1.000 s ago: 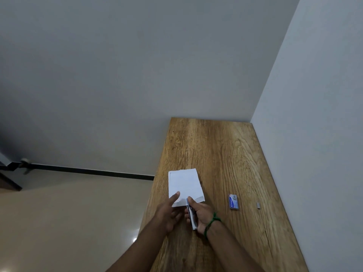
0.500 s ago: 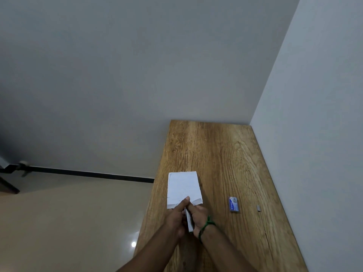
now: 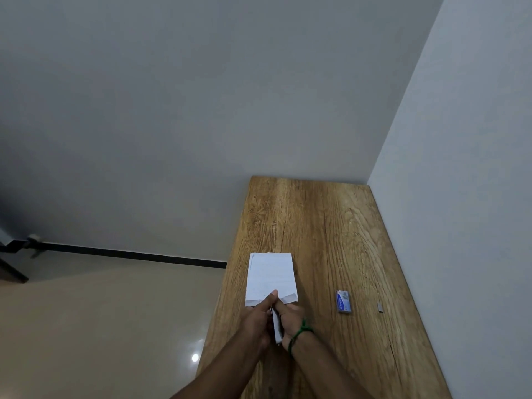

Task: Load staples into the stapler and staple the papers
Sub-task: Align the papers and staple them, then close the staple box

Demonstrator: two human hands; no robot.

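Note:
A small stack of white papers (image 3: 270, 276) lies on the wooden table (image 3: 325, 226) near its left edge. A slim white stapler (image 3: 277, 326) is clasped between both hands at the papers' near edge; its front end is hidden by fingers. My left hand (image 3: 257, 318) presses against the stapler's left side, thumb resting on the paper. My right hand (image 3: 290, 319), with a green cord on the wrist, grips the stapler from the right. A small blue staple box (image 3: 343, 301) lies to the right, and a loose strip of staples (image 3: 380, 307) farther right.
A grey wall runs along the table's right side and another stands behind its far end. Left of the table the edge drops to a glossy beige floor (image 3: 100, 326) with a black skirting line.
Both hands have closed together around the stapler at the papers' near edge. The left thumb has moved from the papers' left part toward the middle. The papers have shifted slightly.

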